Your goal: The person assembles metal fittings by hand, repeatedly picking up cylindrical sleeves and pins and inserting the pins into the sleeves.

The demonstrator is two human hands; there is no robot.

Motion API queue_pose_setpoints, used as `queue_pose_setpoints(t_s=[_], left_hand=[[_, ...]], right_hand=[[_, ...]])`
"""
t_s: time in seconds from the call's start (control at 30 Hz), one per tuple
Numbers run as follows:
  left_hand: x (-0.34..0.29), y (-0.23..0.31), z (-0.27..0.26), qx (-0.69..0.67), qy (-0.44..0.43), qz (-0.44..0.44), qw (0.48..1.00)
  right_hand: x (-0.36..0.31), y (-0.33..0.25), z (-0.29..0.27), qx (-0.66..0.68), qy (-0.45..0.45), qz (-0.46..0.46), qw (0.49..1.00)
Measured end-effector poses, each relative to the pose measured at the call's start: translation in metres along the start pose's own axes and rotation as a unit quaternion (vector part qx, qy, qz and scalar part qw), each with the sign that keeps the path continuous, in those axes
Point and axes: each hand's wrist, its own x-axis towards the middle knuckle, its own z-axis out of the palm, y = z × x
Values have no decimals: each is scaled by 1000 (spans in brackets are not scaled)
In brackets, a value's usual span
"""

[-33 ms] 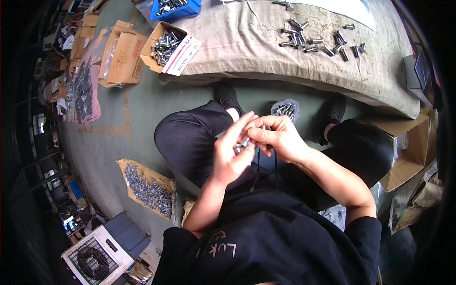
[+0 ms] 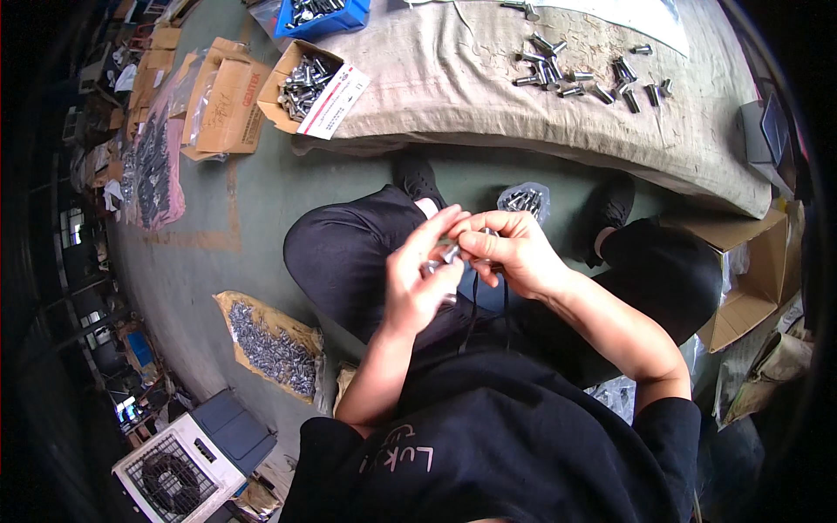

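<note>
Above my lap, my left hand (image 2: 417,283) is curled around several shiny metal bolts (image 2: 451,253), whose ends show between thumb and fingers. My right hand (image 2: 516,253) meets it at the fingertips, thumb pressed against forefinger. A bit of bright metal (image 2: 490,233) shows in its grip, likely another bolt, though the fingers hide most of it. Just beyond the hands, a clear plastic bag (image 2: 526,200) of similar metal pieces sits on the floor between my feet. More bolts (image 2: 575,76) lie loose on the cloth-covered table ahead.
An open carton (image 2: 307,91) of bolts and a blue bin (image 2: 323,16) stand at the table's left end. Metal parts (image 2: 270,349) cover a sheet on the floor at left, near a fan unit (image 2: 174,475). An open cardboard box (image 2: 745,288) is at my right.
My left hand has shifted slightly left and turned, so more of the bolts in it show. My right hand has barely moved.
</note>
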Motion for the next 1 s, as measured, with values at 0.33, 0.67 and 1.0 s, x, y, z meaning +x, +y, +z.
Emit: queue_pose_setpoints(t_s=[0.33,0.67,1.0], left_hand=[[-2,-5,-27,-439,80,-184,876],[-5,-7,-23,-334,27,-113,935],[-7,-10,-10,-114,87,-22,989]], right_hand=[[1,0,-9,72,-22,-7,997],[1,2,-10,-4,-17,-51,999],[-2,3,-6,-66,10,-64,996]])
